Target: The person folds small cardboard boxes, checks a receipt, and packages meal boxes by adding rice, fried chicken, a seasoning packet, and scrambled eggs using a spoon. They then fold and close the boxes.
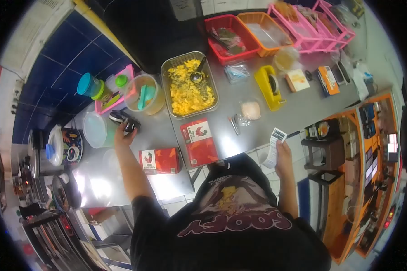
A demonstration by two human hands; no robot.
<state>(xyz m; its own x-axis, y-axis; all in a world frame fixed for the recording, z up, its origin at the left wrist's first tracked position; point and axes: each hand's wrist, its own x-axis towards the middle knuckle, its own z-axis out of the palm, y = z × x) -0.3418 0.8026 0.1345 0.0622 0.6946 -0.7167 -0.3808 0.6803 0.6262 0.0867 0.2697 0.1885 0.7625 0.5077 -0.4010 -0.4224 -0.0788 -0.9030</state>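
On the left side of the counter, my left hand (125, 136) has its fingers closed on the near end of a small black object with a pale stripe (118, 116); its exact kind is not clear. Beside it stand a tub with a whitish lid (96, 129) and a clear tub with a teal scoop (156, 101). My right hand (283, 156) grips a printed paper slip (273, 147), which curls downward past the counter's front edge. Two red printed boxes, one flat (201, 151) and one nearer (169, 161), lie between my hands.
A metal tray (215, 86) of yellow scrambled food with a spoon sits at centre back. To its right are a red basket (244, 55), an orange basket (276, 49) and a yellow tape dispenser (270, 92). A patterned pot (72, 147) stands far left; shelving (348, 203) stands right.
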